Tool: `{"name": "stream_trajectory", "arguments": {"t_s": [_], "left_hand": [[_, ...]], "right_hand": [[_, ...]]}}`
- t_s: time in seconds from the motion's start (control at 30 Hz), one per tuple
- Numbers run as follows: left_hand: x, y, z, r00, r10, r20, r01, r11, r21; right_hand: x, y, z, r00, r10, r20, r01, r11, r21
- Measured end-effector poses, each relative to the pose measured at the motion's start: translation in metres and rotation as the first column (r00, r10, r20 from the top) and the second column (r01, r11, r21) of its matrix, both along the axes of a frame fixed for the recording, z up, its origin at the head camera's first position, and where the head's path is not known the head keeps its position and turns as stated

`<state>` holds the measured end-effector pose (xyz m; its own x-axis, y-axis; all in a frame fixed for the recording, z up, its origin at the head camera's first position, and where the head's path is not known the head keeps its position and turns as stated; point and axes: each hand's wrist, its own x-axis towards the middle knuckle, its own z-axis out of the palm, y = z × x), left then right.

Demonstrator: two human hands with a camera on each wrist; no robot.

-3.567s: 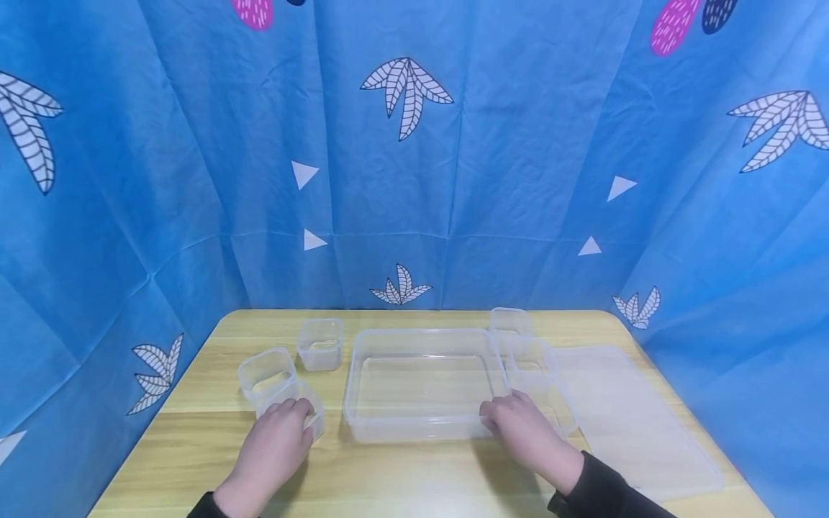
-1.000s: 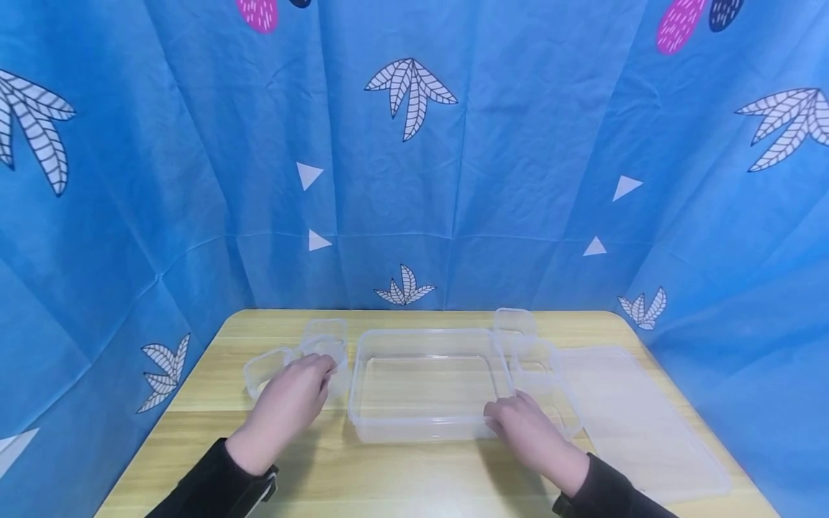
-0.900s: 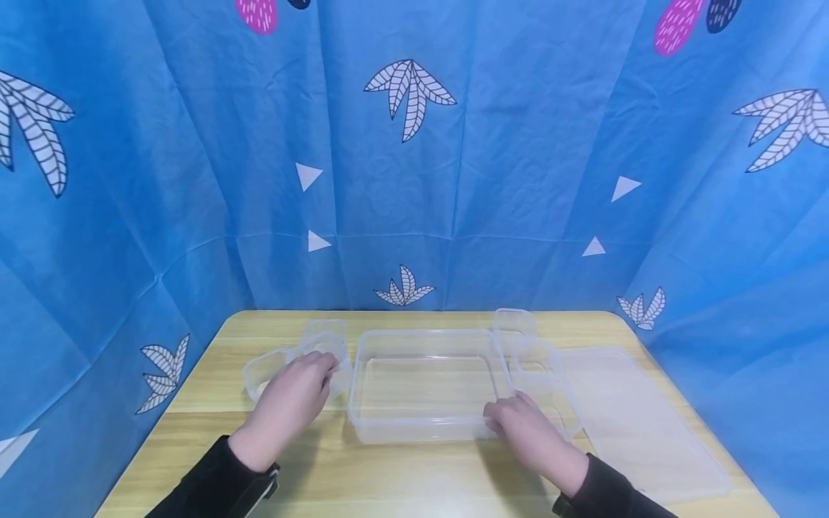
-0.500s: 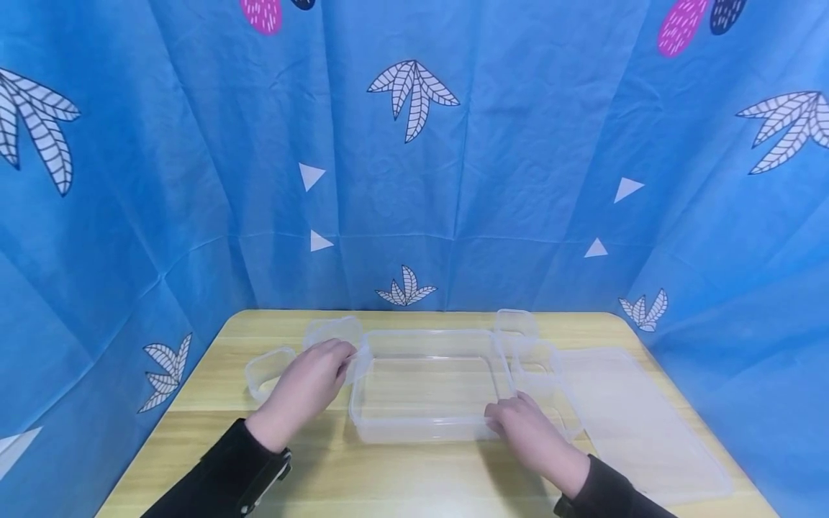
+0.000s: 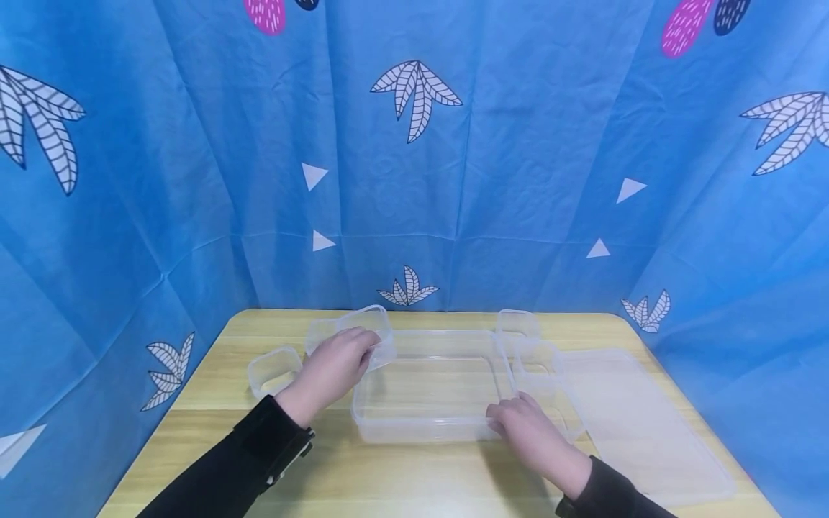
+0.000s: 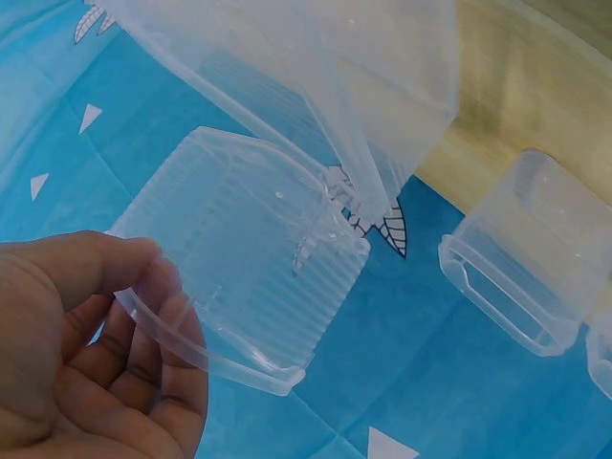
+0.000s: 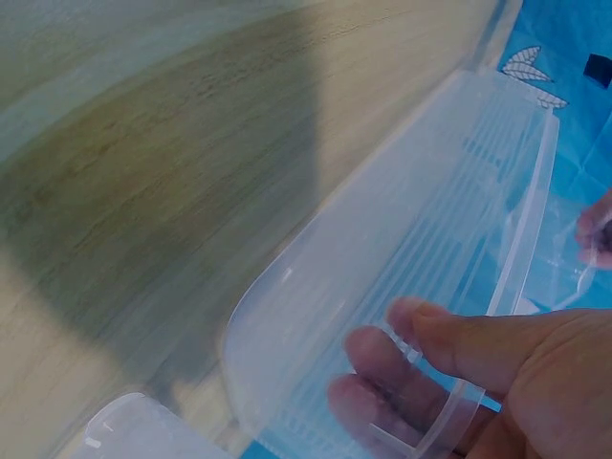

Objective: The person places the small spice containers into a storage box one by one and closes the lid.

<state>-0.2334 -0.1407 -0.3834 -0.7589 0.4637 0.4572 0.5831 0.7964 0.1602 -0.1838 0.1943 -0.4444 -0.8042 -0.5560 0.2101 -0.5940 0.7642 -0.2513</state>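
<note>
My left hand (image 5: pixel 337 363) pinches the rim of a small clear plastic container (image 5: pixel 368 322) between thumb and fingers. This container is tilted and held up at the back left corner of a large clear plastic box (image 5: pixel 421 432). In the left wrist view, the small container (image 6: pixel 249 239) hangs from the fingertips, apart from or just touching the box wall; I cannot tell which. At the box's front right corner, my right hand (image 5: pixel 527 432) grips the rim, with the thumb on one side and fingers on the other of the box wall (image 7: pixel 411 220).
A small container (image 5: pixel 268 378) stands at the left, and another (image 5: pixel 317 331) is partly behind my left hand. Right of the box are more small containers (image 5: pixel 517 321), the nearest partly hidden by my right hand. A flat translucent lid (image 5: pixel 648 432) lies on the table (image 5: pixel 414 478).
My left hand has lifted a small container from the left front of the table, moving it right and back to the box's rear left corner. The right hand has kept its grip in place.
</note>
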Motion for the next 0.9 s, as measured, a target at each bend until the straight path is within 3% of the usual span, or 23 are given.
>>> {"name": "stream_trajectory", "arguments": {"t_s": [0.17, 0.43, 0.73, 0.9], "left_hand": [[-0.007, 0.008, 0.000, 0.998, -0.021, 0.051, 0.022, 1.000, -0.007], [-0.010, 0.013, -0.005, 0.995, -0.066, 0.078, 0.067, 0.998, -0.007], [-0.019, 0.013, -0.019, 0.983, -0.100, 0.151, 0.111, 0.992, -0.065], [-0.021, 0.013, -0.029, 0.980, -0.126, 0.151, 0.139, 0.987, -0.076]], "right_hand": [[0.001, 0.000, 0.001, 1.000, -0.003, 0.003, 0.003, 1.000, -0.003], [0.002, -0.001, 0.002, 1.000, -0.012, 0.008, 0.012, 1.000, -0.004], [0.000, 0.000, -0.001, 1.000, -0.015, -0.012, 0.015, 1.000, 0.002], [0.000, 0.000, -0.003, 1.000, -0.017, -0.014, 0.017, 1.000, 0.006]]}}
